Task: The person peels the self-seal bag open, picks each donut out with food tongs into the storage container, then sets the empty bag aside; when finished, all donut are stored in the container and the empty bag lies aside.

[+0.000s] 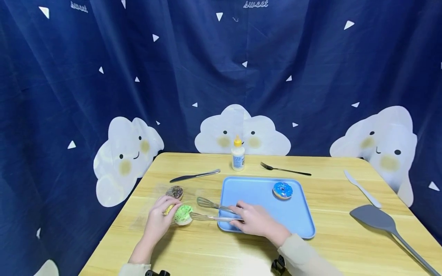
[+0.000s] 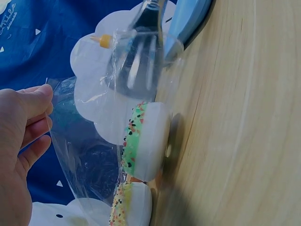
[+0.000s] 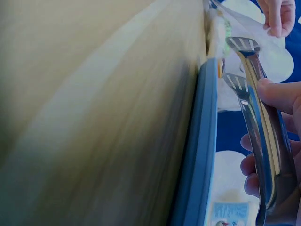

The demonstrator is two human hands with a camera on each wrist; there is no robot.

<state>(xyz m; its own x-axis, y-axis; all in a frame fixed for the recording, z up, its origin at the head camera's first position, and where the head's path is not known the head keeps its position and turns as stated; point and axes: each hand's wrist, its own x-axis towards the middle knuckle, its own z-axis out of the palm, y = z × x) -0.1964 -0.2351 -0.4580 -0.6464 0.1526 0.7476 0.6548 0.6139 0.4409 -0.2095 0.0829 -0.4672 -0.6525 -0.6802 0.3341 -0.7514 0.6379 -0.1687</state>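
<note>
Nearest, pale sleeves (image 1: 307, 253); gripping slotted tongs (image 1: 222, 219) in right hand (image 1: 254, 218), pinching clear bag (image 2: 89, 160) in left hand (image 1: 159, 216) (sprinkled green doughnut (image 1: 183, 214) inside); far right on tray (image 1: 255, 195), blue doughnut (image 1: 282, 194).

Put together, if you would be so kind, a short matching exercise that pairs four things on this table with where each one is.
Things
1. metal tongs
2. blue-iced donut
3. yellow-capped squeeze bottle
4. gray spatula

Places, as the head view shows them
A. on the light blue tray
B. lying to the right of the tray
C. standing between a dark table knife and a dark fork
D. held in the right hand

Pairs: 1-D, 2-A, 3-C, 4-B
</note>
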